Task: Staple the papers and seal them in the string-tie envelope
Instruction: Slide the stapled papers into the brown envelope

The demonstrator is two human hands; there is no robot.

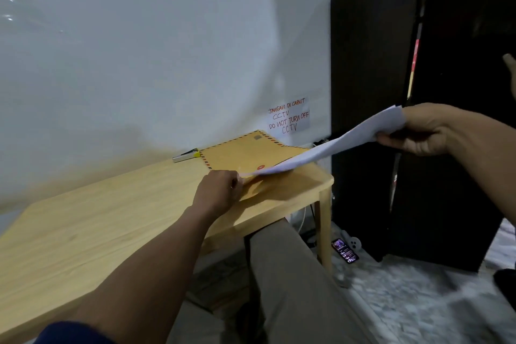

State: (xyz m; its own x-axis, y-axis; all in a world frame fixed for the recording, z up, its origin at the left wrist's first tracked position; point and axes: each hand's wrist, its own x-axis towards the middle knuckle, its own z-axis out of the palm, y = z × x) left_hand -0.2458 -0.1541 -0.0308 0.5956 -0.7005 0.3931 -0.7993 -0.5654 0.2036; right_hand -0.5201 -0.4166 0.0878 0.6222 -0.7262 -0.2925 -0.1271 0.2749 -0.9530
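Observation:
A brown string-tie envelope (245, 156) with a striped airmail border and a red button lies at the far right corner of the wooden table (97, 232). My left hand (220, 190) pinches its near edge or flap. My right hand (424, 131) grips the far end of a set of white papers (335, 145), held up at a slant; their low end meets the envelope's opening beside my left hand. A silver stapler (185, 155) with a yellow tip rests by the wall behind the envelope.
A black cabinet (371, 92) stands right of the table. A handwritten CCTV note (289, 117) is taped to the wall. On the marble floor lie a lit phone (345, 250) and a power strip. My leg in beige trousers (293, 274) is beside the table's edge.

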